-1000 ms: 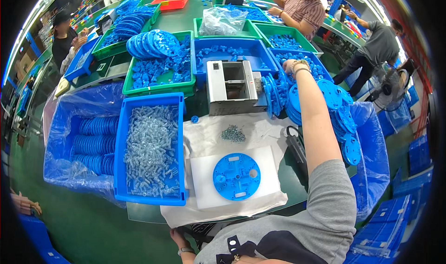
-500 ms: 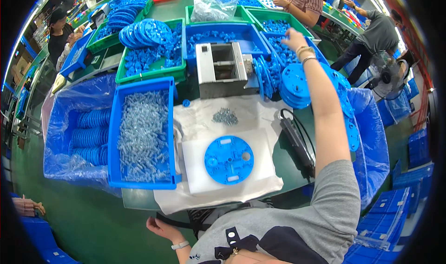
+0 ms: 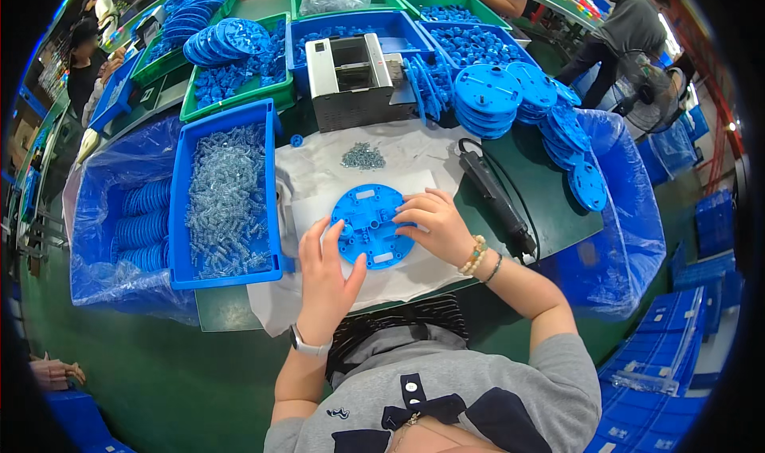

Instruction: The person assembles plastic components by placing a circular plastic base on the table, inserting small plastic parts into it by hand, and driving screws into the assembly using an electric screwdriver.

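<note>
Evidently the blue disc (image 3: 370, 228) is the piece being worked on, lying flat on a white board (image 3: 309, 211) near the edge of the green worktop (image 3: 567, 223), and places here are told from it. Farthest left of the disc is a plastic-lined blue bin (image 3: 84, 234) with rows of similar discs; nearer on that side, a blue tray (image 3: 276, 214) holds pale, spring-like pieces (image 3: 227, 206). At the disc's left edge is the left hand (image 3: 322, 276), thumb spread wide from the fingers, whose tips meet the rim. Beyond the disc are a metal box (image 3: 351, 110) and, closer, a little heap of screws (image 3: 363, 156). Over its right part bends the right hand (image 3: 437, 223), fingers curled and fairly narrow; whether they pinch a small part cannot be told. To the disc's right lie a black power screwdriver (image 3: 494, 196) and, farther back, stacked discs (image 3: 486, 94). The step in hand looks like placing or adjusting small parts on the disc's upper face by fingertip. The next move seems to call for the left hand steadying the rim while the right one presses lightly and squarely, keeping the disc from sliding.
</note>
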`<state>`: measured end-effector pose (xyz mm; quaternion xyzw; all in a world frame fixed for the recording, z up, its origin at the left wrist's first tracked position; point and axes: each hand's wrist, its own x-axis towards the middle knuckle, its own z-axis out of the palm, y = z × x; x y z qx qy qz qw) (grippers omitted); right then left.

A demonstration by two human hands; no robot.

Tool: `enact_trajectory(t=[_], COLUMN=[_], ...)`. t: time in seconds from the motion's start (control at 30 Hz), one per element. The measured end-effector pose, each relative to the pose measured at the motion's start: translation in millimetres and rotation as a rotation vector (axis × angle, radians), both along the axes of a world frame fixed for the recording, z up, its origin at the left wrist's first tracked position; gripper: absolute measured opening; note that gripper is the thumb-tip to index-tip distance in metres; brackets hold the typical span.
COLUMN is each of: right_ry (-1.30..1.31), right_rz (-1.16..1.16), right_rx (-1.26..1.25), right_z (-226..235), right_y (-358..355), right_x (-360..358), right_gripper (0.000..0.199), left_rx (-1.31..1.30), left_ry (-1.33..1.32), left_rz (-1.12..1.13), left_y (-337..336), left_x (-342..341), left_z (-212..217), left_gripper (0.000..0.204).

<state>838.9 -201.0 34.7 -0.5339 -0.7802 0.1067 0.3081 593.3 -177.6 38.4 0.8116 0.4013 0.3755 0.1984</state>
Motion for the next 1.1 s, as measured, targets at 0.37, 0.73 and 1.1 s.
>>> enact_trajectory(t=[0.37, 0.73, 1.1], right_ry=[-0.455, -0.406, 0.171], right_rz=[-0.201, -0.148, -0.045], right_rx=[0.131, 0.053, 0.019], right_z=[-16, -9, 63], right_y=[-33, -32, 31], right_x=[-6, -17, -41], right_gripper=[0.045, 0.044, 0.029], left_rx=[0.076, 0.156, 0.291], left_ry=[0.158, 0.166, -0.119], left_rz=[0.041, 0.048, -0.099], left_y=[-7, -4, 8], left_x=[5, -3, -63], left_z=[-28, -36, 46], left_gripper=[0.066, 0.041, 0.027])
